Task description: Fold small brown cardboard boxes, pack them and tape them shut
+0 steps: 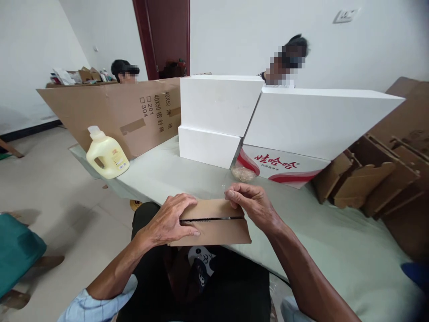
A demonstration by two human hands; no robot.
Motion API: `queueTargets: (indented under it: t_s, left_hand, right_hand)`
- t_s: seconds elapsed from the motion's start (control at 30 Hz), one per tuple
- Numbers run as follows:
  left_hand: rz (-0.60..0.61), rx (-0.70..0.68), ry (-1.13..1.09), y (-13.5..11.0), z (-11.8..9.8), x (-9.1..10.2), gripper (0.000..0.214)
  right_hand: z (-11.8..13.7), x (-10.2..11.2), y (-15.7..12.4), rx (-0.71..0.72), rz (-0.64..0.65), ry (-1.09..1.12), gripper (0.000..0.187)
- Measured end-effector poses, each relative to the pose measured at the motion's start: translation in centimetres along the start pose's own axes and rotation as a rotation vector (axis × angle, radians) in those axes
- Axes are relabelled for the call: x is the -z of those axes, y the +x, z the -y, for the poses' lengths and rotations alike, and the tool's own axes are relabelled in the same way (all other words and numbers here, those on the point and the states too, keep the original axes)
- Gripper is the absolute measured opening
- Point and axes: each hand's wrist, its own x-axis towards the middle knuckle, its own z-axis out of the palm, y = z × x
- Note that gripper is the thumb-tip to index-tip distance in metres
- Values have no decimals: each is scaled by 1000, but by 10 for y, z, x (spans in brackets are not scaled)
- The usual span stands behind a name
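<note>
A small brown cardboard box (221, 230) lies at the near edge of the table, its two top flaps meeting along a dark slit. My left hand (169, 221) rests on the box's left end, fingers curled over the far flap and thumb along the near one. My right hand (251, 203) presses on the far right corner with bent fingers. Both hands grip the box.
White foam blocks (217, 107) and a wide white foam slab (311, 120) stand behind on the pale green table (335, 250). A yellow detergent bottle (107, 154) sits at the left corner. Flat cardboard (110, 112) leans behind. Cardboard pieces (368, 179) pile on the right. Two people sit beyond.
</note>
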Motion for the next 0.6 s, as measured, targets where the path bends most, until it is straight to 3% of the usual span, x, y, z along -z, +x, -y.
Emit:
queueTargets:
  t_s: [0.13, 0.23, 0.4, 0.5, 0.6]
  left_hand:
    - [-26, -25, 21, -4, 3, -3, 60]
    - [-41, -37, 37, -7, 5, -5, 58]
    - [-87, -45, 61, -13, 11, -11, 59]
    - [-106, -41, 63, -16, 13, -14, 61]
    - [-113, -37, 69, -16, 12, -15, 61]
  right_hand:
    - [-13, 15, -1, 33, -116, 47, 39]
    - [-39, 39, 5, 68, -264, 10, 40]
    - [-96, 97, 22, 103, -568, -535, 48]
    - [-122, 122, 36, 95, -632, -732, 38]
    - [-140, 134, 55, 65, -637, -918, 31]
